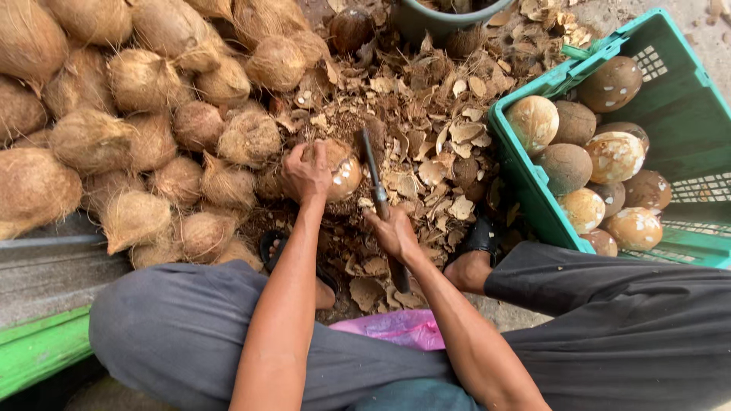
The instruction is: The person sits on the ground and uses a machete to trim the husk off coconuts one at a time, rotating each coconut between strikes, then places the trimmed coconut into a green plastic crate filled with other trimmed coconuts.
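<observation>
My left hand [306, 173] grips a partly peeled brown coconut [343, 169] on the ground between my knees. Pale patches show where its shell is shaved. My right hand [394, 232] is closed around the handle of a long dark knife [373, 171], whose blade points away from me and lies right beside the coconut. Both forearms reach forward over my grey trousers.
A heap of fibrous unpeeled coconuts [137, 129] fills the left side. A green plastic crate [533, 190] at the right holds several peeled coconuts [613, 156]. Shell chips and husk scraps [442, 144] litter the ground ahead. A dark bucket [442, 15] stands at the top. My sandalled feet flank the work spot.
</observation>
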Demonstrator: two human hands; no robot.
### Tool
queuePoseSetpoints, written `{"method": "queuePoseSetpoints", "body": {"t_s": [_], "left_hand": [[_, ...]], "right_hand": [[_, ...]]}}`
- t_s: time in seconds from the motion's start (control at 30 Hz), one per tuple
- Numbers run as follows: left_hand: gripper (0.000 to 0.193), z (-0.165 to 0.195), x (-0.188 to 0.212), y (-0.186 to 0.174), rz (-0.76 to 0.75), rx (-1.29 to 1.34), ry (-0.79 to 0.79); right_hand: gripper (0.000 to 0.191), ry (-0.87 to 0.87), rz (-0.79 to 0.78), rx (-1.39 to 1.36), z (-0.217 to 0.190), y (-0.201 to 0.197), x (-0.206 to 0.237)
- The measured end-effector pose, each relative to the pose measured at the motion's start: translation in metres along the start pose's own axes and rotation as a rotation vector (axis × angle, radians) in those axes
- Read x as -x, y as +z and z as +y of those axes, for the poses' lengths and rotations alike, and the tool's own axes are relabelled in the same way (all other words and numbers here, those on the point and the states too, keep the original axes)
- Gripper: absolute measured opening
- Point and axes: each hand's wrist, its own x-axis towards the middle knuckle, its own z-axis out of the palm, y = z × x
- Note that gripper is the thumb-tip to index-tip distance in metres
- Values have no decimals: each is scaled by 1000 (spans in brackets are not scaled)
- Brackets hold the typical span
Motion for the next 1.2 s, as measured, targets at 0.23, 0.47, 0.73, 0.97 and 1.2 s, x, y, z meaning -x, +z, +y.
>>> {"method": "queuePoseSetpoints", "body": {"t_s": [0.23,0.47,0.73,0.97,1.2], "left_hand": [[46,-1,-2,2,33,-27,30],[44,5,0,2,85,20,104],[56,-11,-16,-12,-72,56,143],[53,-1,-28,-16,-155,11,132],[54,3,-28,-19,-151,2,150]], "right_hand": [[45,-240,198,-118,-21,-20,4],[37,236,-41,-18,9,1,-9],[37,-162,69,-23,-9,-30,-2],[31,-235,182,-319,-48,-27,19],[38,-425,159,-255,-47,-28,15]]}}
